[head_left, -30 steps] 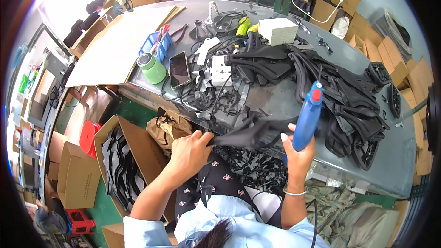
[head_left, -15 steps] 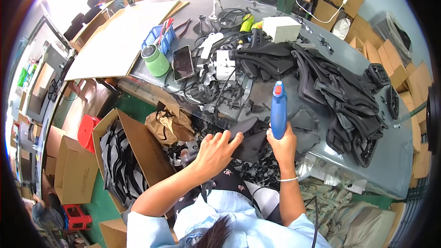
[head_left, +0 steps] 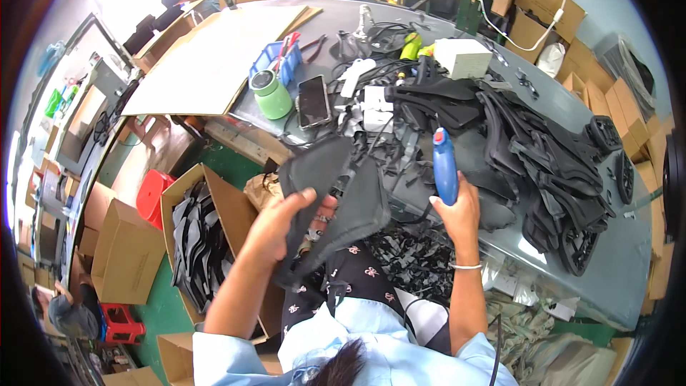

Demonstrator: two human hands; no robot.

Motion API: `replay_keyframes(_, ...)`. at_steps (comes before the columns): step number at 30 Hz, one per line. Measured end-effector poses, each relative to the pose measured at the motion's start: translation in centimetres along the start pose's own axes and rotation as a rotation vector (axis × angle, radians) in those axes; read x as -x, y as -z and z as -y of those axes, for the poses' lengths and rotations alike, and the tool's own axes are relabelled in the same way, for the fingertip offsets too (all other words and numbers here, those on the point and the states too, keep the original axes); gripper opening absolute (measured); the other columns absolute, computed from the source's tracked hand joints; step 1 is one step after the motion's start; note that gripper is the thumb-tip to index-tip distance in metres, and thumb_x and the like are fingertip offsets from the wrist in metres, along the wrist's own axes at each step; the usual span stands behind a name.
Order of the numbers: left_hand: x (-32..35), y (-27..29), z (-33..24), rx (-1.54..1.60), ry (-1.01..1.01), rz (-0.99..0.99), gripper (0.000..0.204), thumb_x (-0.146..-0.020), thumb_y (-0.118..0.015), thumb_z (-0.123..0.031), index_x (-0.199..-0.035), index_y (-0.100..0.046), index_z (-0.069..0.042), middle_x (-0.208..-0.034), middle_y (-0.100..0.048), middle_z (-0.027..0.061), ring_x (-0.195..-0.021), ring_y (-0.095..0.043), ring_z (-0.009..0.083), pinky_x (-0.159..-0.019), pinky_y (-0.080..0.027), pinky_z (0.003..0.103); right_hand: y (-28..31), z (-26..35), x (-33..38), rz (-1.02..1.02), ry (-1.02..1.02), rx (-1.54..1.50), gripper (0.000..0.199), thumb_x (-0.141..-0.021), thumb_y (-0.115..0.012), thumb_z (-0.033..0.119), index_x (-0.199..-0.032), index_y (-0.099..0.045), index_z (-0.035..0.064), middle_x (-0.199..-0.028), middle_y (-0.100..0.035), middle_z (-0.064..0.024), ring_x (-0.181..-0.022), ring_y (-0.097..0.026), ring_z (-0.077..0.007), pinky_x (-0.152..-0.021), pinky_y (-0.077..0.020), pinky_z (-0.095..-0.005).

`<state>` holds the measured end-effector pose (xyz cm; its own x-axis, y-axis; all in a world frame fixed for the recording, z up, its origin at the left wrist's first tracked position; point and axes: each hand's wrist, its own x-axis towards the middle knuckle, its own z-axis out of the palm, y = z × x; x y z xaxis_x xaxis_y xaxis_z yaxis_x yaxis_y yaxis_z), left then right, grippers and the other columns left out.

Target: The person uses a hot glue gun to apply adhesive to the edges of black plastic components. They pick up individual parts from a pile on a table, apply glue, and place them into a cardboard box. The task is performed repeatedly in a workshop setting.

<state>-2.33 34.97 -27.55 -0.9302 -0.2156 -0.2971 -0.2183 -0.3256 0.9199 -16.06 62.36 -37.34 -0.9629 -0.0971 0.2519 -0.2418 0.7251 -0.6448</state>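
My left hand (head_left: 277,225) is closed on a black padded piece (head_left: 357,200) held up over my lap. This piece has a long slit down its middle, and my fingers show through it. In my right hand (head_left: 461,211) is a blue hand tool (head_left: 445,171) with a red button and a thin tip pointing away from me. The tool is upright above the table's near edge, apart from the black piece. Beyond it lies a heap of similar black parts (head_left: 529,150) on the grey table (head_left: 607,264).
Black scraps (head_left: 418,257) fill the space below the table edge. A green jar (head_left: 271,96), a phone (head_left: 313,102), a blue basket (head_left: 286,64) and a white box (head_left: 463,57) stand on the table. At left, a carton (head_left: 221,214) holds more black parts. Another person (head_left: 71,311) is at far left.
My left hand has moved left and turned, raising the black piece and spreading its slit into view. My right hand keeps the blue tool, shifted slightly right. The whole view has shifted somewhat.
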Motion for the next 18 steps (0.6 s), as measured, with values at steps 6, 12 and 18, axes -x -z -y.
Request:
replay_keyframes(6,2.9,-1.1,6.3,0.339,-0.023,-0.026,0.038,-0.087,-0.051,-0.011,-0.119,-0.048,0.008,-0.104,-0.062,0.0215,-0.090,-0.063,0.0300,-0.079,-0.053,0.042,3.0,5.4,3.5,0.306,-0.069,-0.706,0.056,-0.072,-0.080,0.018,-0.117,-0.052,-0.0023,-0.103,-0.066,-0.0147,-0.088,-0.064,-0.0223,-0.080,-0.0508,-0.0336)
replay_keyframes(12,5.4,-2.1,7.9,0.547,0.002,-0.003,0.039,-0.086,-0.055,-0.009,-0.121,-0.050,0.008,-0.112,-0.060,0.0185,-0.097,-0.062,0.0285,-0.089,-0.050,0.043,2.1,7.9,5.2,0.423,0.003,-0.649,0.051,-0.069,-0.083,0.023,-0.107,-0.058,0.0013,-0.088,-0.067,-0.0097,-0.078,-0.064,-0.0149,-0.073,-0.0508,-0.0299)
replay_keyframes(18,7.2,1.2,8.0,0.739,-0.096,0.019,0.053,-0.096,-0.044,-0.040,-0.127,-0.046,0.003,-0.118,-0.057,0.0146,-0.097,-0.058,0.0229,-0.087,-0.048,0.038,1.5,9.5,7.9,0.547,-0.010,-0.671,0.051,-0.067,-0.083,0.023,-0.105,-0.057,0.0018,-0.080,-0.067,-0.0075,-0.074,-0.065,-0.0156,-0.070,-0.0513,-0.0303)
